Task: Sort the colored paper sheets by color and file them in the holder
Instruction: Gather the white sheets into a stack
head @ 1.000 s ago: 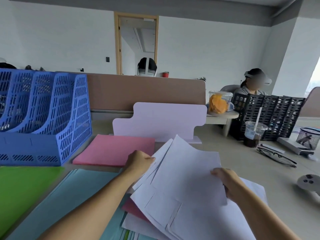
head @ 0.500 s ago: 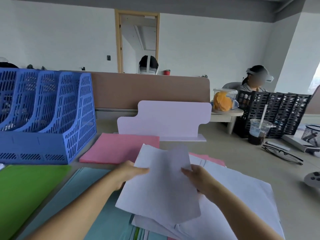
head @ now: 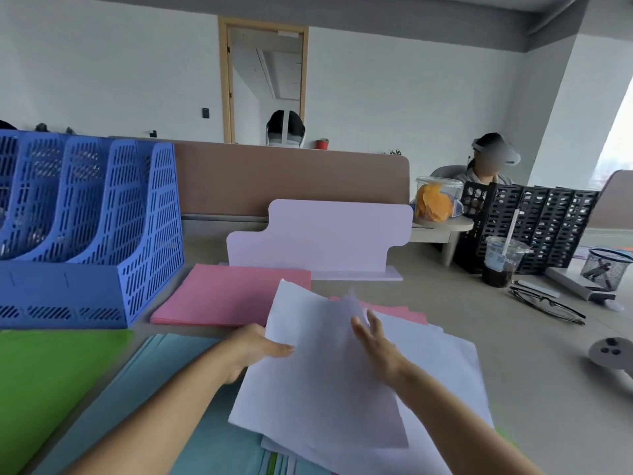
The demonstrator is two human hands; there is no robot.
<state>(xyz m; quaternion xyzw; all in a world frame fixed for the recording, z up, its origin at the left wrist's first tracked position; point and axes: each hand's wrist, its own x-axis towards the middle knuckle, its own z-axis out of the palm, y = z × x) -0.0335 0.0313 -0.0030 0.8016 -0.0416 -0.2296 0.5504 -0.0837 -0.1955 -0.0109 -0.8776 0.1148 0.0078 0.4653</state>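
Presently: white sheet, held above the mixed pile on the surface. Left hand: grip pinching the sheet's left edge, thumb on top. Right hand: grip released, fingers spread over the sheet's middle. Pink stack just beyond.

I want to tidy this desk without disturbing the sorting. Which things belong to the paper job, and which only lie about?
Belong to the job: white sheets, pink stack, green sheets, light blue sheets, blue holder, left hand, right hand.

Lying about: glasses, drink cup, black holder, snack jar, mesh cup, controller.
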